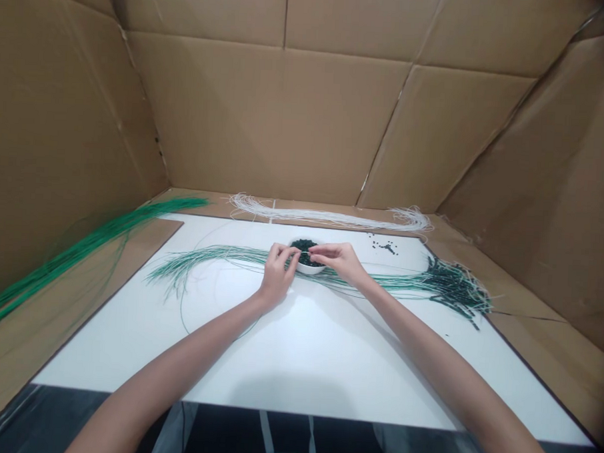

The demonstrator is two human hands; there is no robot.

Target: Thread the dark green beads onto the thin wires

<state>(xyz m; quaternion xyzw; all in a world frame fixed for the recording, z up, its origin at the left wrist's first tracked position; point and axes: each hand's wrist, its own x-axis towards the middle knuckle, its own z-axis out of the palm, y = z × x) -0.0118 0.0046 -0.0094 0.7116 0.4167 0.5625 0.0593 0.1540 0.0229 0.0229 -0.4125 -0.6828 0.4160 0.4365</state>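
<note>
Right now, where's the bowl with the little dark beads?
In the head view, the white bowl is near the middle, between the left hand and the right hand, with thin green strands stretching out on both sides.

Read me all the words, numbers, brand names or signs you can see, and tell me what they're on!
There are none that I can read.
The big brown cardboard walls show only folds and seams.
The flat white board and the visible side of the small white round bowl show no lettering.
</note>
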